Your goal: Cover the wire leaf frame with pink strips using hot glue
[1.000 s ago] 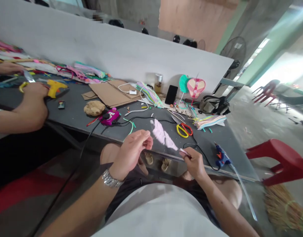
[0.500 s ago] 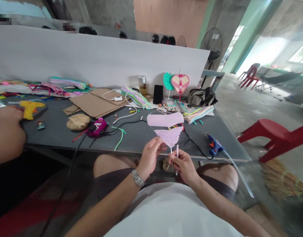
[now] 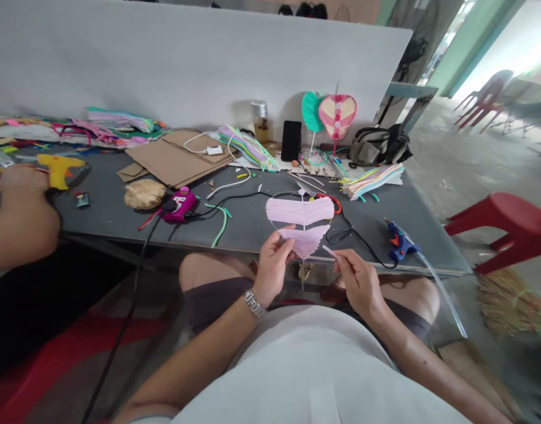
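Pinched in my left hand is a small hand fan of pale pink strips on a thin round frame. Its strips form two bands with a gap between them, and the narrow stem points down toward me. My right hand is closed on a short pale pink strip, held just right of the fan's lower band and apart from it. Behind the fan, red-handled scissors lie partly hidden. A blue glue gun with a long clear glue stick rests at the table's right front edge.
Strip bundles lie at the back, near a phone, a jar, finished fans and a pouch. Leftward are cardboard, a stone, a magenta power adapter and a co-worker's hand beside a yellow glue gun.
My right hand has moved right, away from the fan's stem, with the pink strip still in it. My left hand keeps the fan. The camera view has tilted down.
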`<state>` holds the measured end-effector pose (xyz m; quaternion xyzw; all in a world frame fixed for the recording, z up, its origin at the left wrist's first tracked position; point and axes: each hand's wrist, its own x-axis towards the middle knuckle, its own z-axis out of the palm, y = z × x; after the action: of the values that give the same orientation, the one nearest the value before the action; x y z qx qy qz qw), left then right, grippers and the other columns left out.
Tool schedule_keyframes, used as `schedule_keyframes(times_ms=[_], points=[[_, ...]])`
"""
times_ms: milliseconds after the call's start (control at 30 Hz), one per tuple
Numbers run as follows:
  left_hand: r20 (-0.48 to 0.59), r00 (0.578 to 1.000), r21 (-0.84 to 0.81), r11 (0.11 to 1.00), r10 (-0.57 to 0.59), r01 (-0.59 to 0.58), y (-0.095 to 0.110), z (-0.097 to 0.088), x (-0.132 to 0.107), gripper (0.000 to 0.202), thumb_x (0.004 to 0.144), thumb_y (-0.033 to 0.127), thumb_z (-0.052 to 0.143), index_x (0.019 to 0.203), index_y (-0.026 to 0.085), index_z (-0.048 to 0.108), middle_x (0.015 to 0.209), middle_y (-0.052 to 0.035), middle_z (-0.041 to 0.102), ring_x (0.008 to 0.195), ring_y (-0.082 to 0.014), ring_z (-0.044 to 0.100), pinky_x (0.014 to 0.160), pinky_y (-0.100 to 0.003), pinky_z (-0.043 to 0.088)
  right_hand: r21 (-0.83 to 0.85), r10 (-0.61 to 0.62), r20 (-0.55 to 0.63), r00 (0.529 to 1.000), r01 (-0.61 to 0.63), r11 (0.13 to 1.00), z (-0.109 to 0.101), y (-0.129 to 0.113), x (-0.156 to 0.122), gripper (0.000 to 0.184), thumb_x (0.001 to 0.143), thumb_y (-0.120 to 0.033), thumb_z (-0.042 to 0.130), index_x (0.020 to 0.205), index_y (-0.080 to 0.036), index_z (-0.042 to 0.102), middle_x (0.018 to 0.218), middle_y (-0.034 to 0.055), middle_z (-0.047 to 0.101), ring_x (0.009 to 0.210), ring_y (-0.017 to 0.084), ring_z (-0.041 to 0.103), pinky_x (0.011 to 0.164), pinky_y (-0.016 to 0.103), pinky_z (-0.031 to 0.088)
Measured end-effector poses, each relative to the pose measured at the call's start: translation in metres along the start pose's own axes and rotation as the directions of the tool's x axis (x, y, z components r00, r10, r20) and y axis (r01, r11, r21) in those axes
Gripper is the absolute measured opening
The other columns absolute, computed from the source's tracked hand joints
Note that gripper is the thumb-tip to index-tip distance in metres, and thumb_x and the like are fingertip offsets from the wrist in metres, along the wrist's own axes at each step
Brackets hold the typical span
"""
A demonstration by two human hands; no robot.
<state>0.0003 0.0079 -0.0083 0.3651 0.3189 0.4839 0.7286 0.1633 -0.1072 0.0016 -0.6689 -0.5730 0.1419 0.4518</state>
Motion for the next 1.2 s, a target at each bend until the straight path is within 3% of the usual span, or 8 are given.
schedule_keyframes(times_ms=[100, 233, 433, 667, 867, 1033, 1200], points=[[0.040, 0.997, 0.027, 0.997, -0.069, 0.068, -0.004, 0.001, -0.005, 0.041, 0.068, 0.034, 0.088, 0.104, 0.016, 0.076, 0.093, -0.0063, 0.077, 0.076, -0.0156, 0.069, 0.068, -0.025, 0.056, -0.140, -0.175, -0.035, 0.984, 0.168, 0.976, -0.004, -0.010, 0.010, 0.020, 0.104, -0.026, 0.047, 0.108, -0.019, 0.065, 0.078, 0.0011, 0.067, 0.068, 0.014, 0.062, 0.066, 0.026, 0.046], [0.097, 0.987, 0.022, 0.992, -0.126, 0.124, -0.005, 0.006, -0.010, 0.037, 0.065, 0.029, 0.090, 0.098, 0.016, 0.078, 0.089, -0.0049, 0.077, 0.074, -0.0138, 0.067, 0.067, -0.023, 0.054, -0.296, -0.422, -0.028, 0.906, 0.396, 0.869, 0.002, -0.020, 0.027, 0.015, 0.101, -0.017, 0.051, 0.100, -0.019, 0.066, 0.087, 0.0060, 0.072, 0.078, 0.018, 0.065, 0.073, 0.030, 0.048], [0.137, 0.983, -0.011, 0.992, -0.124, 0.126, -0.008, 0.011, -0.015, 0.038, 0.068, 0.026, 0.089, 0.103, 0.020, 0.074, 0.089, -0.0020, 0.074, 0.072, -0.0117, 0.064, 0.065, -0.021, 0.052, -0.464, -0.581, -0.019, 0.814, 0.508, 0.726, 0.016, -0.021, 0.041, 0.016, 0.097, -0.012, 0.056, 0.102, -0.020, 0.070, 0.093, 0.0069, 0.070, 0.084, 0.019, 0.062, 0.075, 0.031, 0.049], [0.109, 0.979, -0.022, 0.984, -0.173, 0.176, -0.011, 0.017, -0.019, 0.030, 0.069, 0.032, 0.088, 0.092, 0.018, 0.075, 0.082, -0.0006, 0.069, 0.068, -0.0104, 0.059, 0.060, -0.020, 0.049, -0.570, -0.610, 0.011, 0.792, 0.506, 0.647, 0.024, -0.008, 0.043, 0.018, 0.096, -0.011, 0.057, 0.099, -0.020, 0.072, 0.096, 0.0073, 0.068, 0.085, 0.018, 0.060, 0.071, 0.029, 0.046], [0.048, 0.982, -0.105, 0.977, -0.181, 0.185, -0.010, 0.021, -0.019, 0.034, 0.069, 0.040, 0.088, 0.091, 0.017, 0.076, 0.076, -0.0006, 0.070, 0.062, -0.0092, 0.059, 0.056, -0.019, 0.047, -0.614, -0.533, 0.077, 0.842, 0.462, 0.640, 0.029, 0.000, 0.035, 0.019, 0.100, -0.020, 0.055, 0.108, -0.024, 0.072, 0.100, 0.0079, 0.066, 0.085, 0.019, 0.057, 0.070, 0.029, 0.044], [-0.034, 0.982, -0.106, 0.978, -0.183, 0.179, -0.011, 0.022, -0.014, 0.038, 0.068, 0.046, 0.088, 0.088, 0.017, 0.074, 0.074, -0.0010, 0.071, 0.061, -0.0108, 0.062, 0.055, -0.021, 0.049, -0.561, -0.453, 0.093, 0.886, 0.423, 0.711, 0.035, 0.002, 0.031, 0.023, 0.099, -0.023, 0.056, 0.117, -0.026, 0.070, 0.106, 0.0093, 0.064, 0.091, 0.022, 0.057, 0.074, 0.033, 0.045], [-0.107, 0.985, -0.101, 0.987, -0.133, 0.123, -0.007, 0.019, -0.007, 0.041, 0.062, 0.045, 0.091, 0.084, 0.016, 0.074, 0.067, 0.0024, 0.068, 0.053, -0.0071, 0.057, 0.048, -0.017, 0.042, -0.576, -0.481, 0.065, 0.874, 0.426, 0.698, 0.017, 0.000, 0.023, 0.028, 0.099, -0.016, 0.054, 0.119, -0.027, 0.069, 0.110, 0.0091, 0.067, 0.092, 0.021, 0.059, 0.078, 0.033, 0.045]])
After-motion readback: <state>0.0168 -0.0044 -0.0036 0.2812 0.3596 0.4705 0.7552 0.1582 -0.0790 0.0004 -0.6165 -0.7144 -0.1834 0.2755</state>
